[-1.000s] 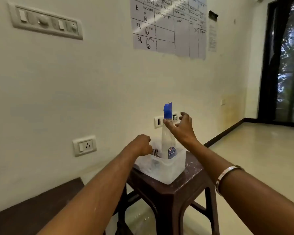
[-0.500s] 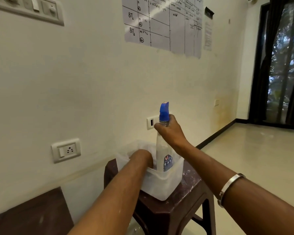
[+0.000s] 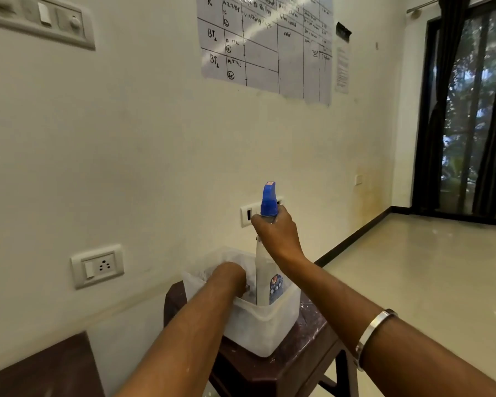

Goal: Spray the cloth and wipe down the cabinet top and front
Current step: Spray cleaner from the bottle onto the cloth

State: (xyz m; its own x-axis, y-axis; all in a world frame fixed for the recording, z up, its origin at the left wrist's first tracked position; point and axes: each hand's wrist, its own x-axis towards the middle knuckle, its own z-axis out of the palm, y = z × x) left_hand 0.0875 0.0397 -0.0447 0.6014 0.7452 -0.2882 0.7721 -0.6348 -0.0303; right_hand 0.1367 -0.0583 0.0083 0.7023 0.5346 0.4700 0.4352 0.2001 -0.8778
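A white spray bottle (image 3: 265,277) with a blue nozzle stands upright in a translucent plastic tub (image 3: 265,330) on a dark brown stool (image 3: 304,359). My right hand (image 3: 278,234) is closed around the bottle's neck just below the nozzle. My left hand (image 3: 229,277) reaches down into the tub beside the bottle; its fingers are hidden inside, so what they touch cannot be seen. No cloth is visible. A dark brown cabinet top (image 3: 40,368) shows at the lower left.
The cream wall is close ahead, with a socket (image 3: 98,265) at the left, a switch plate (image 3: 248,214) behind the bottle and a chart (image 3: 269,44) above. Tiled floor (image 3: 427,282) stretches right towards dark curtained glass doors (image 3: 476,110).
My right hand went from open near the nozzle to closed around the bottle's neck. My left hand dropped from above the tub's edge down inside it. The view came closer.
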